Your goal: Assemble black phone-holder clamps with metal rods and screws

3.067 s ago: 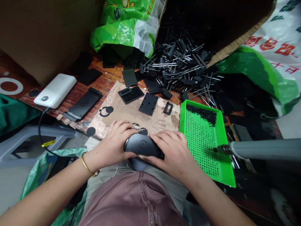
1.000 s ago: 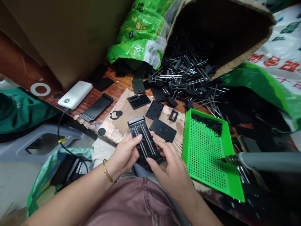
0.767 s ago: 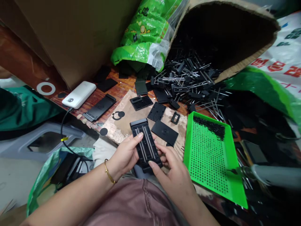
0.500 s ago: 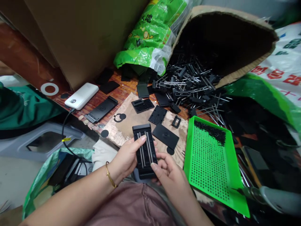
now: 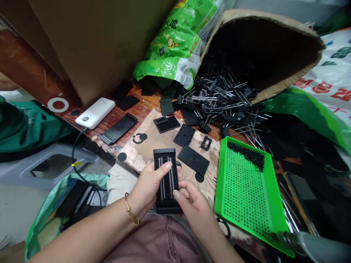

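Between both hands is a black plastic holder (image 5: 168,182) with metal rods running along its inside, held above my lap at the table edge. My left hand (image 5: 149,184) grips its left side, thumb pressed over the rods. On the lower right edge, my right hand (image 5: 192,199) pinches it between thumb and bent fingers. Just beyond lie a flat black plate (image 5: 193,160), a ribbed black plate (image 5: 184,135), another ribbed plate (image 5: 167,124) with a small part on it, and a small black frame (image 5: 206,143).
A green perforated tray (image 5: 244,190) holding small black screws stands at right, with a power screwdriver (image 5: 309,241) over its near corner. Behind are a heap of rodded parts (image 5: 219,95), an open carton (image 5: 287,18) and a green bag (image 5: 175,47). A white power bank (image 5: 95,112) sits left.
The holder has come slightly down and left and stands more upright, both hands moving with it. The grip looks the same.
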A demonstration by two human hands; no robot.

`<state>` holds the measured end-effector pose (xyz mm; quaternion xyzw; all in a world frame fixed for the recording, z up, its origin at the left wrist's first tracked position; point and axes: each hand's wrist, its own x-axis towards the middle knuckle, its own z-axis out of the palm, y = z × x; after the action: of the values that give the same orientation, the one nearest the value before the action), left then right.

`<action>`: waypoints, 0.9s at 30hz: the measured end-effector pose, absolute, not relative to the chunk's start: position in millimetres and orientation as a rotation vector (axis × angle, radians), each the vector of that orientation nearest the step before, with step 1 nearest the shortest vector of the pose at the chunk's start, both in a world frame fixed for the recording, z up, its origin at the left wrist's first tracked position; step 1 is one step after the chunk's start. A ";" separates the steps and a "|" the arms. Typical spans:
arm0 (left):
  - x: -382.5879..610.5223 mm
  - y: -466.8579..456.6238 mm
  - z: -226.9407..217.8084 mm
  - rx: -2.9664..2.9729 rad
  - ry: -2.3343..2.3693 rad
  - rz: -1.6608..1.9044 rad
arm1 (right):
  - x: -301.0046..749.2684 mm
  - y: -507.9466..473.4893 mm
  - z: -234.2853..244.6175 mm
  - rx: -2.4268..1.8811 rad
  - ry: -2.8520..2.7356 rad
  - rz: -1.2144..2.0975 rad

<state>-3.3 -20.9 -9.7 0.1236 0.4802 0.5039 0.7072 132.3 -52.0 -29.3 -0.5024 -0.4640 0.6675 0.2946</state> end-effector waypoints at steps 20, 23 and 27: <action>-4.6 -23.6 -11.8 0.272 0.946 1.140 | 138.4 -49.0 -29.5 -1.293 -1.194 1.853; -4.5 -24.0 -13.3 0.289 0.929 1.138 | 138.6 -48.7 -27.3 -1.310 -1.191 1.829; -4.7 -23.1 -12.9 0.293 0.918 1.127 | 137.0 -46.9 -25.6 -1.305 -1.203 1.804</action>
<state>-4.7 -23.1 -12.9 0.1335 0.4182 0.5133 0.7375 137.0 -46.9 -25.6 -0.4919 -0.4534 0.6798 0.3005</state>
